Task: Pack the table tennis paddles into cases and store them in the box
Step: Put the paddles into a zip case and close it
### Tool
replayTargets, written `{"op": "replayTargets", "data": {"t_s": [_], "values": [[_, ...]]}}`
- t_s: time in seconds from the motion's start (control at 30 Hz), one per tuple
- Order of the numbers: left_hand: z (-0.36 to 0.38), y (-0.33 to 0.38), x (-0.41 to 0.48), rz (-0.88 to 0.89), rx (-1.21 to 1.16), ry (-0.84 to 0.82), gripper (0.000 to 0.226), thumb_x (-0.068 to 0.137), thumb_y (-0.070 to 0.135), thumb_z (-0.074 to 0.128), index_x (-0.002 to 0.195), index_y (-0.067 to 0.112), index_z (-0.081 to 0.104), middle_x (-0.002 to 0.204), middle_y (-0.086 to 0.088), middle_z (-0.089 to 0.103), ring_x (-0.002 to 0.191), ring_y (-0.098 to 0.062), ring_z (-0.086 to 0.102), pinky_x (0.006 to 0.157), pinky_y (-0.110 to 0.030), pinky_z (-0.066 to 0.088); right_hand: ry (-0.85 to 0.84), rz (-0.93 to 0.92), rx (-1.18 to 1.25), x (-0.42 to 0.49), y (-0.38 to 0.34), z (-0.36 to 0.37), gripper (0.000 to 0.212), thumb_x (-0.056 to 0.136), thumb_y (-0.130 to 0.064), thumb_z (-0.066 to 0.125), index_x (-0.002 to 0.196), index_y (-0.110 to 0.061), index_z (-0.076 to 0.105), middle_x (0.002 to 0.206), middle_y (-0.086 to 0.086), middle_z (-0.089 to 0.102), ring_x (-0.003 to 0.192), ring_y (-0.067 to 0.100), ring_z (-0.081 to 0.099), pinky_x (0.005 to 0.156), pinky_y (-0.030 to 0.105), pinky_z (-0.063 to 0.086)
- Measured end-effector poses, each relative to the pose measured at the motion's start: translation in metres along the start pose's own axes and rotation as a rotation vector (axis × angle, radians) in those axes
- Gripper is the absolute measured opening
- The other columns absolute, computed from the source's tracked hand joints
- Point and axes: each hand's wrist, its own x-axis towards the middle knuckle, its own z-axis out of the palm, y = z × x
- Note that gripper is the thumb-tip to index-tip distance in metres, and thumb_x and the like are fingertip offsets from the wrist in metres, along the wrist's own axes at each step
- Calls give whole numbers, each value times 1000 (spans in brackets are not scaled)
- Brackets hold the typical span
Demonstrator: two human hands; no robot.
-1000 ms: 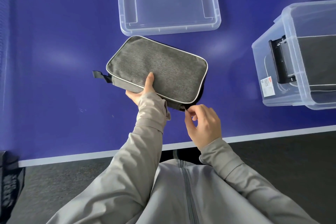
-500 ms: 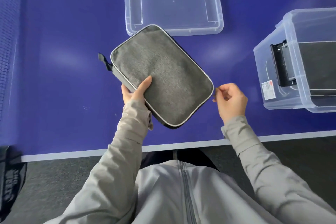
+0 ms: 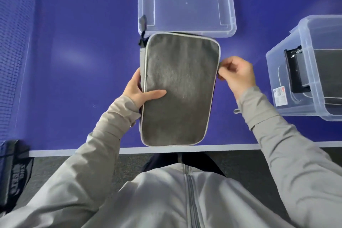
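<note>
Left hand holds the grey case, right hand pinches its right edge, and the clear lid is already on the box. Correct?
One slip: in the head view the clear lid lies flat on the table beyond the grey case, apart from the box. The rest stands: left hand holds the case, right hand pinches its right edge.

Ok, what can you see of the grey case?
The grey case is a flat fabric rectangle with rounded corners and pale piping round its edge; a dark strap juts from its far-left corner. It is held over the blue table, long side pointing away. The left hand grips its left edge, thumb on top; the right hand pinches its right edge.
</note>
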Motion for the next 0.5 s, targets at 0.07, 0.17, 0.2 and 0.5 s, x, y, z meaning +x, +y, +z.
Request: {"op": "replayTargets", "data": {"t_s": [0.07,0.17,0.2,0.5], "values": [[-6,2,-1,20,116,-72,63,49,20,86,100,38,53,89,22,67,84,5,65,68,-11,51,50,-22,34,9,-11,-5,29,76,8,55,69,-20,58,50,-14,61,46,0,55,52,14,47],[-14,7,-1,64,262,-130,65,50,20,83,102,40,50,93,21,63,86,7,62,74,-10,49,-4,-71,-27,12,-19,-8,29,74,6,57,66,-22,58,54,-13,60,48,1,55,53,15,47],[-18,9,-1,78,309,-145,66,50,25,84,104,39,49,96,19,62,88,6,62,77,-11,49,-34,-89,-73,11,-20,-7,29,74,6,58,66,-23,58,57,-11,60,49,2,55,54,16,48],[-28,30,-3,110,829,-222,63,54,43,86,98,31,42,79,8,60,76,-23,59,72,-31,44,-185,-254,-139,-2,-51,15,27,72,3,65,65,-21,55,66,-6,62,58,5,55,62,19,47]]}}
